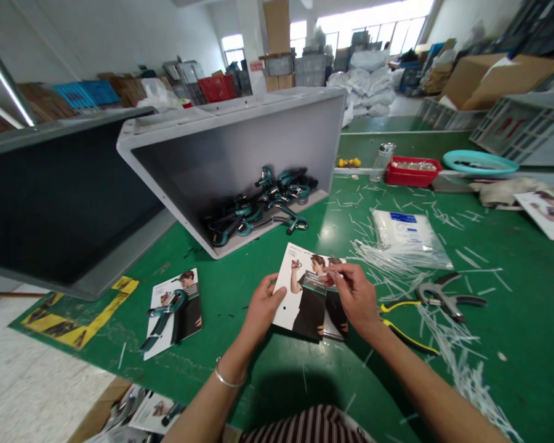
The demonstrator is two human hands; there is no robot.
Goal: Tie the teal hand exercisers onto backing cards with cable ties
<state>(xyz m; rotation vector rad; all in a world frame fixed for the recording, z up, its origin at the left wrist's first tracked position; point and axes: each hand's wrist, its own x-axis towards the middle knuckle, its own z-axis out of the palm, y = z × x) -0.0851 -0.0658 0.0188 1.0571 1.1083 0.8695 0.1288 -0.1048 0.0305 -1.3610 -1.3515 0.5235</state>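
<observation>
My left hand (261, 309) grips the left edge of a printed backing card (300, 295), thumb on its face. The card shows a person in black on white and is tilted above the green table. Part of a second, similar card (336, 314) shows at its right side. My right hand (356, 294) is at the cards' upper right, its fingertips pinched together over the print; what they hold, if anything, is too small to tell. To the left, a teal and black hand grip exerciser (168, 314) lies on another printed card (194, 312).
A grey crate (240, 132) on its side holds several hand grip exercisers (277, 197). Right of my hands are yellow-handled pliers (409, 335), grey-black pliers (450, 298), loose cable ties (464, 357) and a bag of ties (409, 237). A red tray (413, 176) stands farther back.
</observation>
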